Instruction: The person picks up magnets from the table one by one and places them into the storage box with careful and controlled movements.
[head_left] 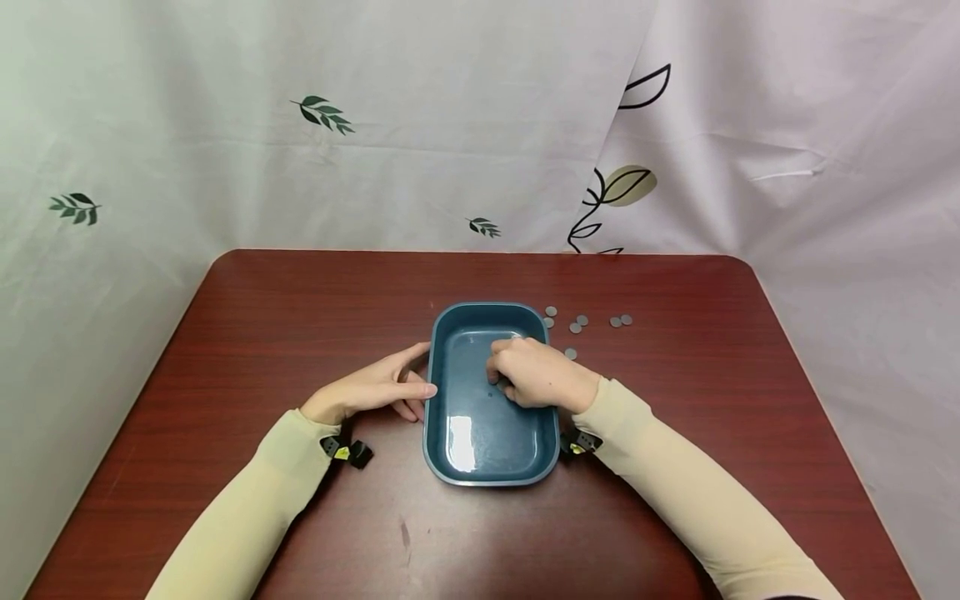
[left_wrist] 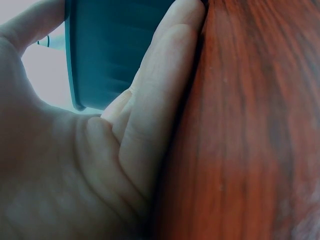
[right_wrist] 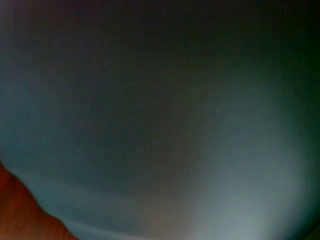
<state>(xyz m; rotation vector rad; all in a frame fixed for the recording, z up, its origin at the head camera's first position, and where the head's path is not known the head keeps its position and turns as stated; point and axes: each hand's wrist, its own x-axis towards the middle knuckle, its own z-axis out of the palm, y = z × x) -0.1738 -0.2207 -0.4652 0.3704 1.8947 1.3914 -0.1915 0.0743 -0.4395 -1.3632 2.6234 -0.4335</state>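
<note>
A blue rectangular tray (head_left: 491,477) with rounded corners sits on the table, light glaring off its floor. My left hand (head_left: 382,385) is at its left side, the thumb touching the rim and the fingers lying along the outer wall. In the left wrist view those fingers (left_wrist: 160,95) look fairly straight and rest low, against the tabletop. Over the tray's inside, my right hand (head_left: 536,372) reaches in from the right with bent fingers pointing down. Its fingertips are mostly hidden, so whether they pinch anything cannot be seen. The right wrist view is dark and blurred.
Several small grey coin-like discs (head_left: 575,327) lie right of the tray, some close to its rim and a pair (head_left: 621,321) farther right. The reddish-brown table (head_left: 675,287) ends at a pale patterned cloth (head_left: 412,183) behind. A camera (head_left: 347,452) is strapped to the left wrist.
</note>
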